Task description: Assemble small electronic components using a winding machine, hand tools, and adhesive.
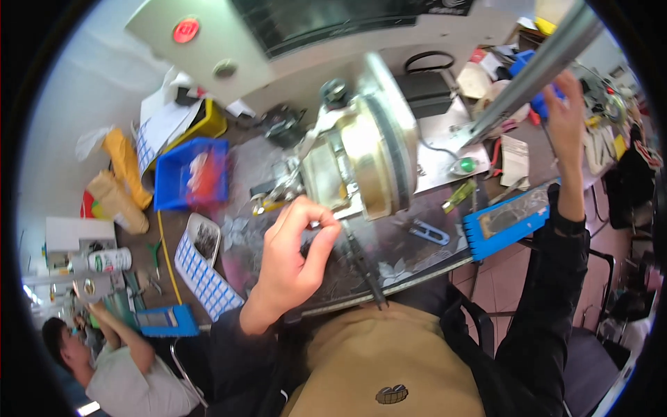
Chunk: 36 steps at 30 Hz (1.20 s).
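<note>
My left hand is in front of the metal machine with a round drum, its thumb and forefinger curled together in a pinch. Anything between those fingertips is too small to make out. Just right of it, a slim dark pair of tweezers lies across the table's front edge. My right hand reaches far to the right, past the slanted metal post, over a cluttered part of the bench. Its fingers look stretched and apart, slightly blurred, and no held thing shows.
A blue bin with a red thing inside and a white tray of small dark parts stand left. Right of the machine are a green-capped bottle, a blue-handled tool and a blue tray. Another person works at lower left.
</note>
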Tool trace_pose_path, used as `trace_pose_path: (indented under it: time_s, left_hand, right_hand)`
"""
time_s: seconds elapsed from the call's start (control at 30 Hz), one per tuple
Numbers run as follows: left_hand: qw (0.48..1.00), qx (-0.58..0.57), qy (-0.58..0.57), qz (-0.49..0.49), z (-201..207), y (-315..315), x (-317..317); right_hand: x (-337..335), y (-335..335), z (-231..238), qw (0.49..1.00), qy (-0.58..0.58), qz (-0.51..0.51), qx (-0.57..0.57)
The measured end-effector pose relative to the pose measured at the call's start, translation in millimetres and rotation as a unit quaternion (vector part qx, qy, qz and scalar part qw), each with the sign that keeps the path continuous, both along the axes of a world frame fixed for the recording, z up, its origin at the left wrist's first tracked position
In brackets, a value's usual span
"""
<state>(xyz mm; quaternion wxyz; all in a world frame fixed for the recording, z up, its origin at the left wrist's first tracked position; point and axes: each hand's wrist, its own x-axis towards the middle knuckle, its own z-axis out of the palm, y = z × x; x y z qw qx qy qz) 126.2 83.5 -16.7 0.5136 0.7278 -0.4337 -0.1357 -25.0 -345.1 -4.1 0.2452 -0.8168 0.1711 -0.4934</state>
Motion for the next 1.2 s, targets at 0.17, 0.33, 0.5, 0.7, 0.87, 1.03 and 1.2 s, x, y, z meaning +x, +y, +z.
trace_pose_path:
  time_s: [0.17,0.33,0.5,0.7,0.87,1.03,1.2]
  left_hand:
    - [0.999,-0.033,-0.004,-0.020,-2,-7,4]
    - [0.998,-0.049,-0.043,-0.027,-4,-2,6]
    - [0.997,-0.067,-0.038,-0.020,-4,-4,8]
    - [0.995,-0.085,-0.037,-0.028,-4,0,12]
    - [0.995,-0.089,-0.039,-0.037,-2,2,16]
    - [0.994,-0.065,-0.060,-0.063,0,7,21]
    - [0.996,-0.050,-0.046,-0.060,4,9,19]
  right_hand:
    - [-36,72,21,0.969,-0.101,-0.113,-0.194]
    - [-1,202,35,0.919,0.126,0.309,-0.211]
    - [22,241,1,0.922,0.118,0.322,-0.178]
    - [31,253,-1,0.920,0.205,0.321,-0.089]
    - [41,257,-11,0.925,0.158,0.332,-0.092]
    - [46,257,-14,0.924,0.092,0.342,-0.142]
    - [43,262,-2,0.923,0.166,0.337,-0.084]
